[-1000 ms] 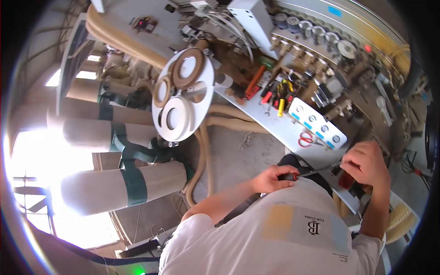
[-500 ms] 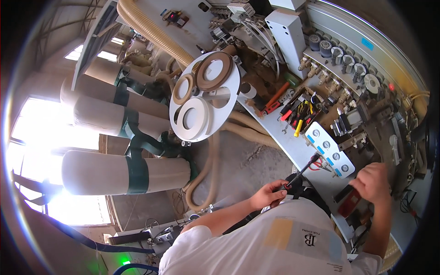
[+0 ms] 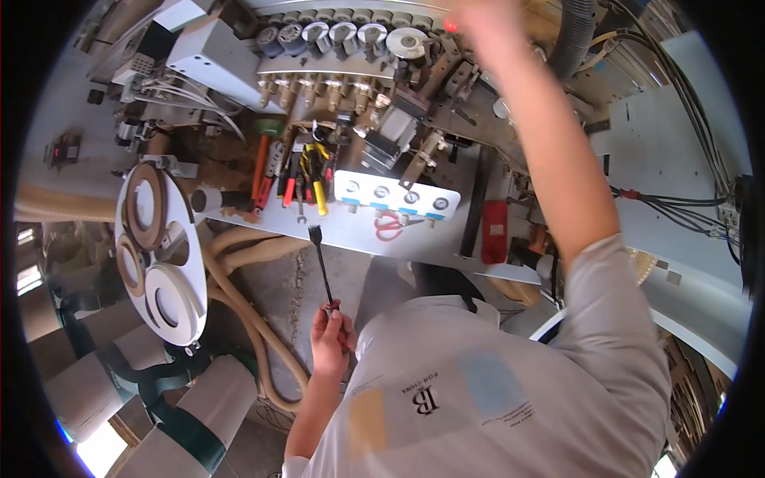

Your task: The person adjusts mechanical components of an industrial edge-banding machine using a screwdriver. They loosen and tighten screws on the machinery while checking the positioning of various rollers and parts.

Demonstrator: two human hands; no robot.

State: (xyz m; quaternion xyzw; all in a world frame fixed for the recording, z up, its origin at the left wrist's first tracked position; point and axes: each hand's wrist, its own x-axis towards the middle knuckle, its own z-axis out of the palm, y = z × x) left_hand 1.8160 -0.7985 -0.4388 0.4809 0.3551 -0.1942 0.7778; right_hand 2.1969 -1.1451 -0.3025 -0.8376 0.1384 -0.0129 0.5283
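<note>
My left hand point(image 3: 330, 338) is low in front of my body, its fingers wrapped round the handle of a long, thin black brush point(image 3: 322, 263). The brush points up and away, and its dark, flared tip stands near the front edge of the grey machine ledge. My right arm stretches far forward across the machine. At its end my right hand point(image 3: 488, 24) is smeared by motion and partly cut off by the top of the picture, so its fingers cannot be read. It is nearest to a small red knob point(image 3: 451, 25) beside the white round disc point(image 3: 407, 43).
Hand tools point(image 3: 309, 171) with red and yellow handles lie on the ledge point(image 3: 275, 219), left of a white gauge panel point(image 3: 396, 193). Red-handled scissors point(image 3: 388, 227) lie below it. A red case point(image 3: 494, 231) is to the right. A tape-roll plate point(image 3: 194, 263) and hoses point(image 3: 255, 319) stand left.
The view has swung to the right. My right hand has gone from near the ledge's front to far over the machine. My left hand still holds the brush.
</note>
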